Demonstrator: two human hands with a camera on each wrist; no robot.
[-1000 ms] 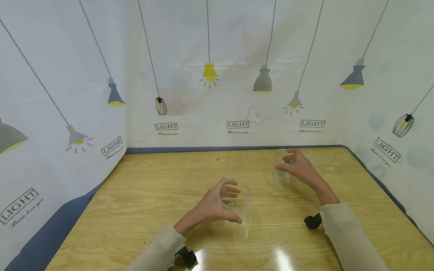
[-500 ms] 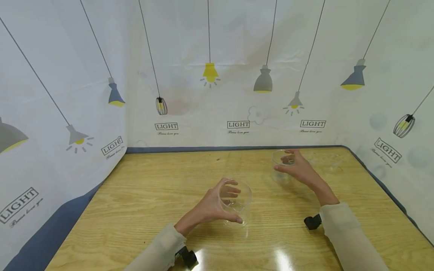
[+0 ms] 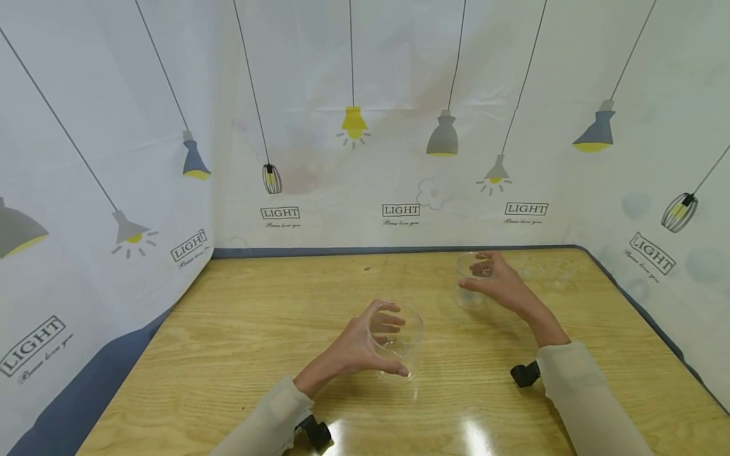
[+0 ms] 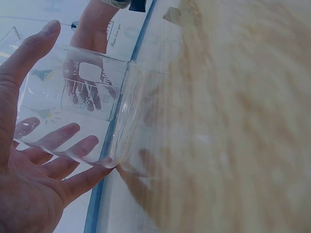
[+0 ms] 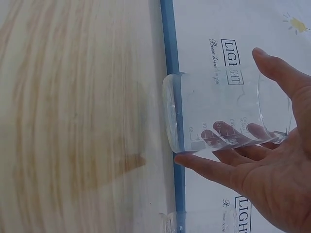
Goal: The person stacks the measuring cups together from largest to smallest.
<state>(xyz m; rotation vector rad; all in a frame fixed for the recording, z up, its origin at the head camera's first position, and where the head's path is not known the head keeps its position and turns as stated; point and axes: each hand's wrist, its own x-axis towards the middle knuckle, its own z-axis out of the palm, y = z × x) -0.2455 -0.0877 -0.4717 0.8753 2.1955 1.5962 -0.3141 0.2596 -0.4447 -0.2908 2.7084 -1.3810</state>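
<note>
My left hand curls round a large clear glass beaker near the middle of the table. In the left wrist view, white printed markings show on this beaker, and its base sits close over the wood. Farther back on the right, my right hand holds a second clear beaker. The right wrist view shows graduation lines on that beaker; its thumb lies along the upper side, the fingers round the other, the little finger by the base.
More clear glassware stands at the back right corner, beyond my right hand; part of another beaker shows in the right wrist view. White curtains printed with lamps enclose the wooden table at the back and sides.
My right hand has shifted slightly left with its beaker. The left hand and its beaker have stayed in place.
</note>
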